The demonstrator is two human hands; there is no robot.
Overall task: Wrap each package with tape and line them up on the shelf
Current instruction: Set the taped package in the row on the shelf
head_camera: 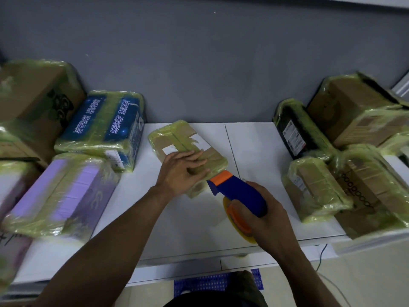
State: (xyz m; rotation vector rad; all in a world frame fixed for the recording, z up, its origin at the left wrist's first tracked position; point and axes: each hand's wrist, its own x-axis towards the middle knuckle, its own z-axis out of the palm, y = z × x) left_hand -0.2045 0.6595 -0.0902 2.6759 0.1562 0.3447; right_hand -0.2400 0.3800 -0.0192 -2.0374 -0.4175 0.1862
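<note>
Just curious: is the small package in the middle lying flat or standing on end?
Flat. The package lies broad face up on the table, left hand resting on top.

Tape-wrapped brown package (177, 136) lies flat on shelf (254, 156).

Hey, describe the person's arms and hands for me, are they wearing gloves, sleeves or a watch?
Both are bare. The left hand and right hand have no gloves, and no rings show. The left forearm and right forearm are uncovered down to the picture's edge: no sleeves, watch or bands in view.
</note>
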